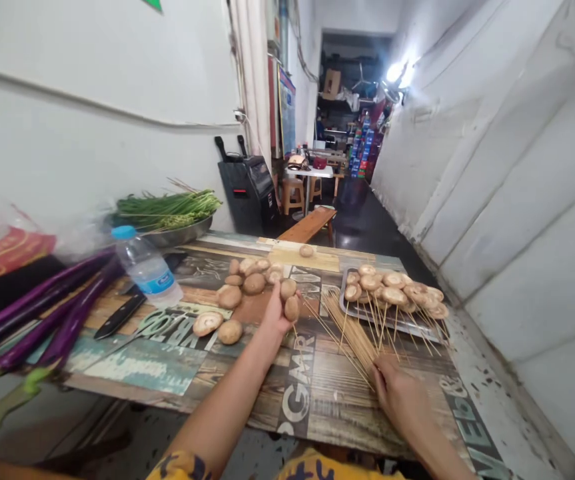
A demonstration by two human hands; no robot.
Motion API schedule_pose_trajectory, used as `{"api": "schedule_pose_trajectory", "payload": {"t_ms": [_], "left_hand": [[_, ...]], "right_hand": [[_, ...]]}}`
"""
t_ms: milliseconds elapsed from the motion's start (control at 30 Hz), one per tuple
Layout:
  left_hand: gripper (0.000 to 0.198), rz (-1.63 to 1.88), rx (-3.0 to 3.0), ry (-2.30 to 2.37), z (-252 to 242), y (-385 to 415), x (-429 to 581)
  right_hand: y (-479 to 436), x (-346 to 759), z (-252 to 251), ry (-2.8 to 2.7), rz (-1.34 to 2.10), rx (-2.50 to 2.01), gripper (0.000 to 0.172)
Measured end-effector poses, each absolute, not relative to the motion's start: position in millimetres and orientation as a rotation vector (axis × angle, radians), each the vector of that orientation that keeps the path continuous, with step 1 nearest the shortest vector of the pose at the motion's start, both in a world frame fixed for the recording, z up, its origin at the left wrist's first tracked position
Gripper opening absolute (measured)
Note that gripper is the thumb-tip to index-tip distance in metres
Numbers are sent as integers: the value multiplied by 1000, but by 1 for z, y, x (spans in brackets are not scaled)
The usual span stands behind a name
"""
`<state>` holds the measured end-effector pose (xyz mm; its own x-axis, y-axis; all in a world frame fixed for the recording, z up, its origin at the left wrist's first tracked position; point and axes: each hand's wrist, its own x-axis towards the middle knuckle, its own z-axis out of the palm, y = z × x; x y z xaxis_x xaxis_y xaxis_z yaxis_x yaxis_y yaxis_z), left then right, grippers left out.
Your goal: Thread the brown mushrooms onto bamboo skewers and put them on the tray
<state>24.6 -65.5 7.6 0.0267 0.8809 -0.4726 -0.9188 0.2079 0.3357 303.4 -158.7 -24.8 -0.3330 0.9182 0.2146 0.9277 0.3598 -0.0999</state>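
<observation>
Right hand curled in a firm pinch around a thick bundle of bamboo skewers, thin, stiff and light, likely to splay unless gripped around the middle of the bundle. Left hand closed at the fingertips on two shiitake mushrooms, with a thin skewer perhaps just below them, too fine to be sure of. Caps probably light, spongy and easily split at the edges, so best held gently by the sides of the cap. More loose mushrooms in a heap just left of the left hand, one lone mushroom toward the far edge. Skewered mushrooms crowded on a steel tray to the right. Underfoot of it all, a printed wood-look tabletop, flat and dry-looking. Left along it, scissors, a black-handled knife, a water bottle and long purple eggplants. Beyond, green chives in a steel bowl. Farther off, a wooden bench, a black speaker, stools and stacked drink cases down a narrow, white-walled corridor.
</observation>
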Motion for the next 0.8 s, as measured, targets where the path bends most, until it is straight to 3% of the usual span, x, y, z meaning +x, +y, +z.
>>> {"api": "schedule_pose_trajectory", "payload": {"t_ms": [367,800], "left_hand": [[43,1355,-46,671,9,-65,22],[29,1475,-83,613,-5,-59,22]], "right_hand": [[-144,303,-32,-2396,75,-1847,24],[-175,342,-14,-2529,-2,-1690,28]]}}
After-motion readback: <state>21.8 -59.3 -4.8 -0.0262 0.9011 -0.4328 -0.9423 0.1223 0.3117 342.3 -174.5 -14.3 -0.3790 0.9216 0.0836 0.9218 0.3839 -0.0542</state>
